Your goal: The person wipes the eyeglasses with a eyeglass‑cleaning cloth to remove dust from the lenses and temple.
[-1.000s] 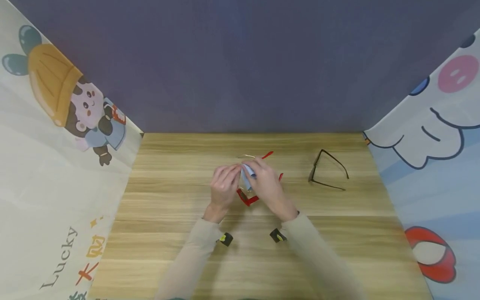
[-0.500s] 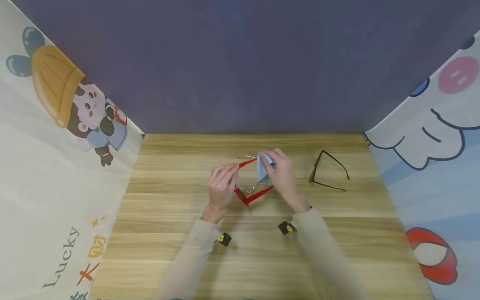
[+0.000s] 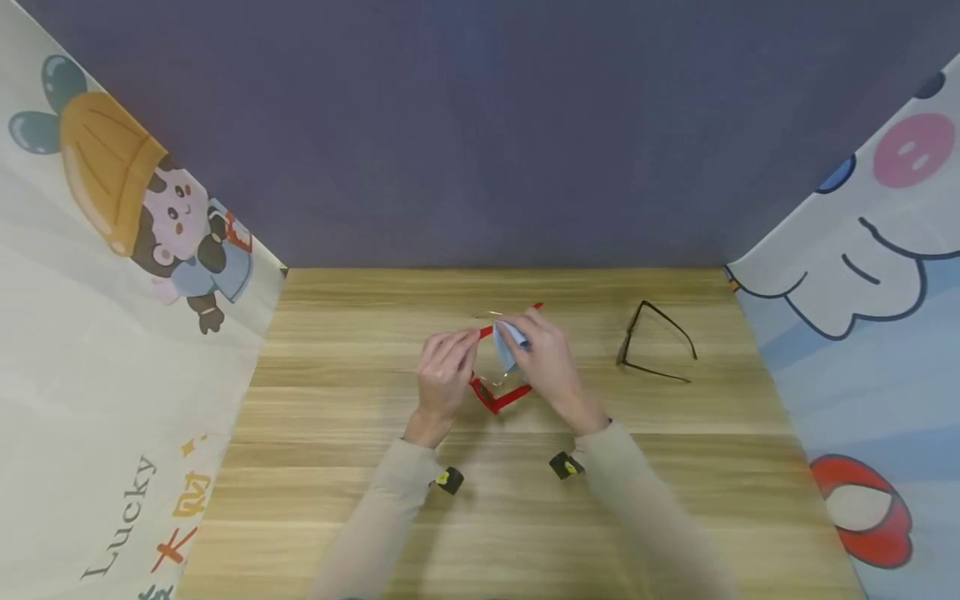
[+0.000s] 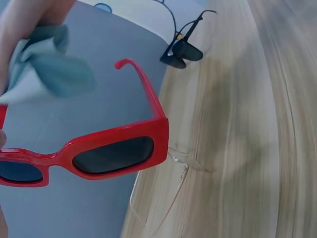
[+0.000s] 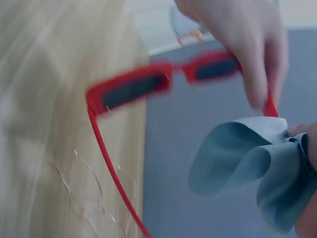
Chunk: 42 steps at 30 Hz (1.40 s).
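Red-framed sunglasses (image 3: 513, 397) with dark lenses are held above the table by my left hand (image 3: 444, 367), which pinches them near one hinge. My right hand (image 3: 551, 362) pinches a light blue cloth (image 3: 504, 350) against one temple arm. In the right wrist view the folded cloth (image 5: 223, 153) hangs in loose folds close to my left fingers (image 5: 257, 74). The other temple arm (image 4: 143, 87) stands unfolded in the left wrist view. Part of the red frame is hidden behind my left hand, and the cloth hides part of the temple arm.
Thin wire-framed clear glasses (image 4: 181, 181) lie on the wooden table (image 3: 360, 517) beneath the red pair. Black sunglasses (image 3: 628, 342) rest to the right with their arms unfolded. A dark grey-blue wall panel (image 3: 480, 150) rises behind the table, with printed curtains at both sides.
My right hand slid the cloth rightward along the temple arm, then came partway back left toward my left hand. The left hand keeps its pinch on the red sunglasses, almost still.
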Tool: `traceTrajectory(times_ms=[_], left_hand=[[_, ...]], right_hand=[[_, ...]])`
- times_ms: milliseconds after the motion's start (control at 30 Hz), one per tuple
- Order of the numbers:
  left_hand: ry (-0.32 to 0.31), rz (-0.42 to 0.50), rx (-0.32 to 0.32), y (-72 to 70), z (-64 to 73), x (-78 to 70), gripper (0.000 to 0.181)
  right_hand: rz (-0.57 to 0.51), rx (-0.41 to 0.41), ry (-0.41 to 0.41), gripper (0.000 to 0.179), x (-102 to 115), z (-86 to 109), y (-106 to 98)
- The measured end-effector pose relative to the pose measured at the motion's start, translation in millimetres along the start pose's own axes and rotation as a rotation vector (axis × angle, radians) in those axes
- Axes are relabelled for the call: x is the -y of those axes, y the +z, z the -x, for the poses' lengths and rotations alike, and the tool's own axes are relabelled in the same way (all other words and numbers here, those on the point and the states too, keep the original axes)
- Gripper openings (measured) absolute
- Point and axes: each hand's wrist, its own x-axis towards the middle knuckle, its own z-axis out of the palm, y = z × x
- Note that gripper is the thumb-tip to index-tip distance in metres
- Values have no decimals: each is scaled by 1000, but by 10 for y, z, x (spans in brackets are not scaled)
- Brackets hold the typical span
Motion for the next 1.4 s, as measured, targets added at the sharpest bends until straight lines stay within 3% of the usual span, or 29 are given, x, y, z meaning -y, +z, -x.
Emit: traceTrajectory(times_ms=[200,367,533,667,800,1033,1233,1400], left_hand=[[-9,2,9,12,10,-40,13],[-16,23,-9,1,3,-12,15],[-64,53,-44,-16,11,53,16],[-114,71,-65,-39,14,102,16],[-158,68,-93,-75,-14,132,15],[-181,58,-113,-120,-63,125,12],[-183,43,-130,-119,-68,111,13],[-210,49,-152,-129,-90,88,13]], right_hand=[[35,19,-77,19,120,77,115],[-3,-69,-27,18,-27,28,24],[-3,-174,64,17,-258,-40,-135],[3,-184,110,18,-357,-26,-257],[23,-117,86,20,-317,99,-279],[58,66,-63,26,-155,455,-62],[133,124,-128,40,-110,665,102],[180,173,-135,42,-93,758,187]])
